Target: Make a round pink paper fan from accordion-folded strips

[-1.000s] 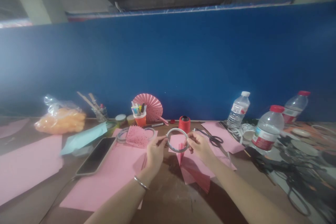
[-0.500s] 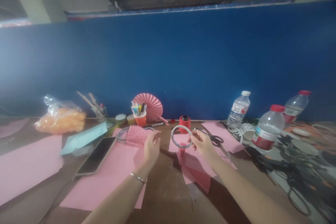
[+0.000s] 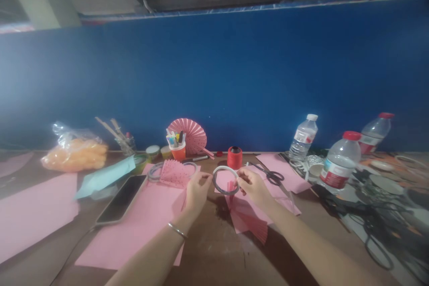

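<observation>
My right hand (image 3: 253, 185) pinches the right side of a thin grey-white ring, which looks like a roll of tape (image 3: 225, 168), held tilted above the table. My left hand (image 3: 197, 187), with a bangle on its wrist, is at the ring's left edge. Its fingertips are drawn together; whether anything thin is between them I cannot make out. Below the ring, a pleated pink paper fan (image 3: 253, 225) lies partly spread on pink sheets. Left of my left hand, a dotted pink folded paper (image 3: 174, 173) rests across another ring-shaped roll (image 3: 154, 171).
Behind the ring stands a red spool (image 3: 234, 158). Black-handled scissors (image 3: 275, 177) lie to the right, before several plastic bottles (image 3: 340, 163). A phone (image 3: 122, 200) is at left on pink paper (image 3: 134, 232). A pen cup (image 3: 178, 152) stands before a round pink fan (image 3: 191, 134).
The tape roll has moved left and tilted flatter in my right hand. My left hand has moved right to its edge, with the fingertips now closed together.
</observation>
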`<control>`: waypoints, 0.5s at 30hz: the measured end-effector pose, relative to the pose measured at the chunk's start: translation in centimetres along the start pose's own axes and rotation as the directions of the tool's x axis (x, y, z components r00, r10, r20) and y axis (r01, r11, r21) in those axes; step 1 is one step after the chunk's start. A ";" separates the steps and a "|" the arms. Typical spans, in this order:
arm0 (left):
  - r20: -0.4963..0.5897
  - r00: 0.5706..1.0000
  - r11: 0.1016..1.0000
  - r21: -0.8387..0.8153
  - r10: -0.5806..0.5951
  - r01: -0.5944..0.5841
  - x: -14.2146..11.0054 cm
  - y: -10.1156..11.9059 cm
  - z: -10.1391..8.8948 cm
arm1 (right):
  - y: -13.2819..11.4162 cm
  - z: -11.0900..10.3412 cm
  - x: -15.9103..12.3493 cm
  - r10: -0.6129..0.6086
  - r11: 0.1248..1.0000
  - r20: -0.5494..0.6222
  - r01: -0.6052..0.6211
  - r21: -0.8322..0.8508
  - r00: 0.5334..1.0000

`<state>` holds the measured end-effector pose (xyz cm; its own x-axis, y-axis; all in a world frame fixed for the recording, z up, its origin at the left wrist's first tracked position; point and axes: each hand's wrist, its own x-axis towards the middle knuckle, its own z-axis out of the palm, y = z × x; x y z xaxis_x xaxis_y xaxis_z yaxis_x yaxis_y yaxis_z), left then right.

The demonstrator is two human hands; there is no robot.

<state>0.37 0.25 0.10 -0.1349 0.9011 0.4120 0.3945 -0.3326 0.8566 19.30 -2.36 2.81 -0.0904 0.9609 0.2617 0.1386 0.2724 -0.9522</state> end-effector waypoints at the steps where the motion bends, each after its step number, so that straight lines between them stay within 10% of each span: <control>1: -0.016 1.000 1.000 0.000 -0.009 0.009 0.0 -0.1 0.0 | 0.0 0.0 0.0 -0.001 1.000 -0.002 0.001 0.004 1.000; 7: -0.091 0.993 0.997 -0.023 -0.080 0.078 0.9 -1.7 -0.8 | 0.4 -0.8 0.5 0.016 0.998 -0.112 -0.010 0.058 0.994; 15: 0.100 0.993 0.994 -0.084 -0.060 0.069 0.6 -1.4 0.6 | 0.6 -0.7 0.6 0.028 0.996 -0.150 -0.015 0.087 0.988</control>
<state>0.29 1.44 -1.01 -0.0670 0.9428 0.3265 0.3061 -0.2920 0.9061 20.01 -1.57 2.50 0.0621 0.9649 0.2553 0.0539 0.2522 -0.9662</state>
